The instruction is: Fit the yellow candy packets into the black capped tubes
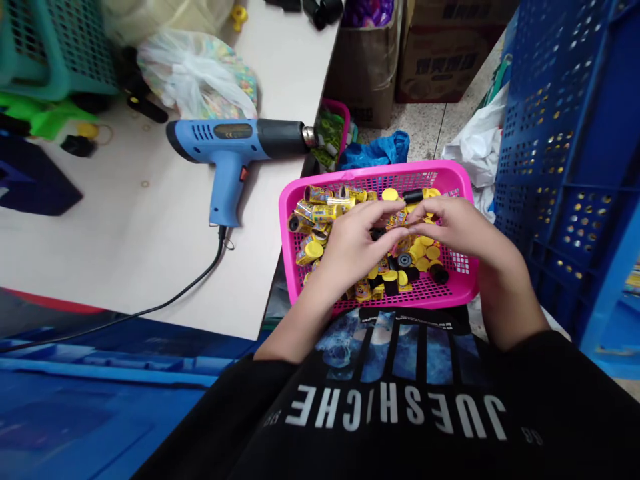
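My left hand (357, 233) and my right hand (453, 223) meet above a pink basket (287, 207), fingertips nearly touching. Between their pinched fingers is a small yellow printed piece (397, 219); whether it is a loose label or a wrapped tube I cannot tell. Under the hands the basket holds several small tubes (327, 212) with yellow printed wraps. Loose yellow caps (433, 253) and black round parts (404, 260) lie among them, mostly on the right side. My hands hide the middle of the pile.
To the left, a blue heat gun (227, 143) lies on a white table (150, 267), its nozzle over the edge and its cord trailing left. A plastic bag (200, 77) sits behind it. Blue crates (555, 167) stand at right; cardboard boxes (445, 57) are ahead on the floor.
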`<state>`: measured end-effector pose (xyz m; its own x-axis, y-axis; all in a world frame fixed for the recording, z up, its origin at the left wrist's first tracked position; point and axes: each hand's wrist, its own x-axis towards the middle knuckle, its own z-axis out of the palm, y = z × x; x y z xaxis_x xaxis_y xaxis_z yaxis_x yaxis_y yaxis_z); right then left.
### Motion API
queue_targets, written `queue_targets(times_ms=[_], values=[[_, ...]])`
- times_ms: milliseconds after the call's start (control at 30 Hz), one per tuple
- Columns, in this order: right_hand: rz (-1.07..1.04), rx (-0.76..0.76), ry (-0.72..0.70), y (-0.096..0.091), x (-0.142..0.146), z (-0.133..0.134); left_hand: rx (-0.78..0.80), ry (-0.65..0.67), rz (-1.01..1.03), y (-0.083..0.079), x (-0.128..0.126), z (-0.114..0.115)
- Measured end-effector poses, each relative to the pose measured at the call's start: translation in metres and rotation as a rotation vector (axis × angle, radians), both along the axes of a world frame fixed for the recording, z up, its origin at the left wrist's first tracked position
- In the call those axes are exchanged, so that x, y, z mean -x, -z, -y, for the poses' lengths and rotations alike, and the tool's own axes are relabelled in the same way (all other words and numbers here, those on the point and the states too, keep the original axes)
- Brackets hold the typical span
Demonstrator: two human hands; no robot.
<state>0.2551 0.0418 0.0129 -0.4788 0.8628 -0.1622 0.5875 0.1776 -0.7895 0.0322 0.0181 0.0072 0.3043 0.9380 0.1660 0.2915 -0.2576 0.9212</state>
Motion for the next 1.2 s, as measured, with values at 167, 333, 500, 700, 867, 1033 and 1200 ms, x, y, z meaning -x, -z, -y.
queue_targets(times_ms=[167, 333, 500, 700, 867, 1033, 1200], values=[[-0.509, 0.16, 0.263, -0.006, 0.011, 0.006, 0.39, -0.153, 0.469, 0.008, -0.012, -0.003], [-0.763, 0.352, 0.42, 0.003, 0.025, 0.018, 0.482, -0.279, 0.611, 0.005, -0.017, -0.002], [-0.66, 0.186, 0.377, 0.0, 0.025, 0.021, 0.446, -0.223, 0.511, 0.002, -0.015, -0.003], [-0.229, 0.021, 0.353, 0.016, 0.015, 0.011, 0.269, -0.342, 0.476, 0.01, 0.003, -0.013], [0.303, -0.119, 0.27, 0.036, 0.001, 0.012, 0.27, -0.292, 0.449, 0.016, 0.011, -0.013], [0.339, 0.004, -0.171, 0.04, -0.001, 0.045, 0.3, -0.307, 0.436, 0.014, 0.011, -0.01], [0.443, -0.055, -0.243, 0.056, 0.01, 0.066, 0.407, -0.219, 0.454, 0.015, 0.014, -0.009]])
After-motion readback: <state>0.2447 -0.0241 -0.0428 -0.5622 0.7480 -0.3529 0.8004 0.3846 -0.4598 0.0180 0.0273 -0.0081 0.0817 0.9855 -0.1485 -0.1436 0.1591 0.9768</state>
